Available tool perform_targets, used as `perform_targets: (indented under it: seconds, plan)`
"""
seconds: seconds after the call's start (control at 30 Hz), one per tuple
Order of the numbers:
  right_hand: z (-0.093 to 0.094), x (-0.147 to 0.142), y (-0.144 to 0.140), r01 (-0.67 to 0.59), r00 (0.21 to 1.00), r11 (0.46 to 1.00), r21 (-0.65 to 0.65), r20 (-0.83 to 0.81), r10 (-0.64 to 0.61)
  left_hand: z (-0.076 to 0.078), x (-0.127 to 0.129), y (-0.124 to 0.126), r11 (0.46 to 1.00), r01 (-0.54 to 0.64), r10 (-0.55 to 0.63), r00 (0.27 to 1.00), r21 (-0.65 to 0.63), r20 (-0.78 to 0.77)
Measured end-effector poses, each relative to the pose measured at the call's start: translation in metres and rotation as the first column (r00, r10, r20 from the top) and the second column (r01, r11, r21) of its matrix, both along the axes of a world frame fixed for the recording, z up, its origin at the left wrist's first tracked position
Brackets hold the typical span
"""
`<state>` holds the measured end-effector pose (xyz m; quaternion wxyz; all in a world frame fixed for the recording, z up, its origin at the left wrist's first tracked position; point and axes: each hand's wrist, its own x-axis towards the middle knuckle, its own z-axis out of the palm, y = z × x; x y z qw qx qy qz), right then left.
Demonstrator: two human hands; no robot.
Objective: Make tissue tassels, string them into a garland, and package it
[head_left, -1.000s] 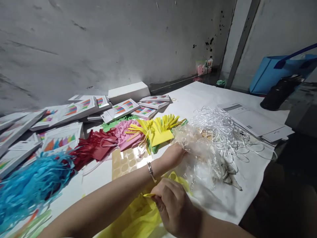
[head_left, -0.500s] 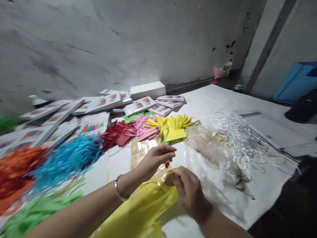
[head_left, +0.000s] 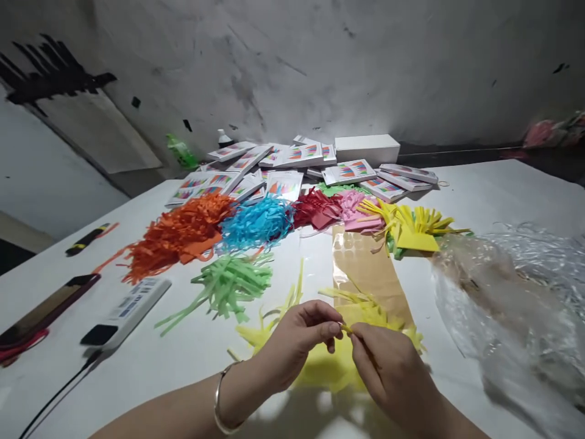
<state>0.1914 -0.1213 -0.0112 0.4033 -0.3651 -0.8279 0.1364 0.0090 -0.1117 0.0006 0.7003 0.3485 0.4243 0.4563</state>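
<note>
Both hands are now meeting over the bench [head_left: 150, 378], whereas half a second ago the left hand [head_left: 304, 341] was hanging apart from the right hand [head_left: 393, 363] with its fingers loose. From the lower left, the left forearm is slanting up, a bracelet [head_left: 218, 399] circling the wrist, and the thumb and curled forefinger are narrowing on a twisted end of yellow paper [head_left: 329, 372]. Coming from the lower right, the right hand is showing its back and pinching the same end between thumb and forefinger. The paper's fringes are spreading below and beyond the hands, overlapping the near part of a brown sheet [head_left: 370, 262] in view. Bare bench is lying between the left forearm and a white device [head_left: 132, 311], and a narrower strip is running between the sheet's right edge and a crumpled clear bag [head_left: 525, 335]. Green fringe [head_left: 233, 283] is resting beyond the left forearm.
</note>
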Motion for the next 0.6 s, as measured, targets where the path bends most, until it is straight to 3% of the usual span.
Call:
perform_targets:
  seconds: [0.2,0.3,0.4,0.6]
  plan:
    - [-0.003,-0.033,-0.013,0.001,0.992,0.999,-0.036,0.126,0.004,-0.009,-0.041,-0.022,0.958,0.015,0.049,0.976,0.286,-0.214]
    - [0.000,-0.047,-0.019,-0.007,0.992,0.989,-0.147,0.127,0.026,-0.015,-0.058,-0.034,0.921,0.037,0.080,0.957,0.388,-0.279]
    - [0.003,-0.059,-0.023,-0.088,0.990,0.972,-0.217,0.091,0.109,-0.018,-0.069,-0.043,0.886,0.044,0.134,0.929,0.461,-0.346]
    - [-0.002,-0.070,-0.029,-0.116,0.988,0.985,-0.126,0.091,0.128,-0.013,-0.079,-0.049,0.864,0.112,0.146,0.877,0.490,-0.457]
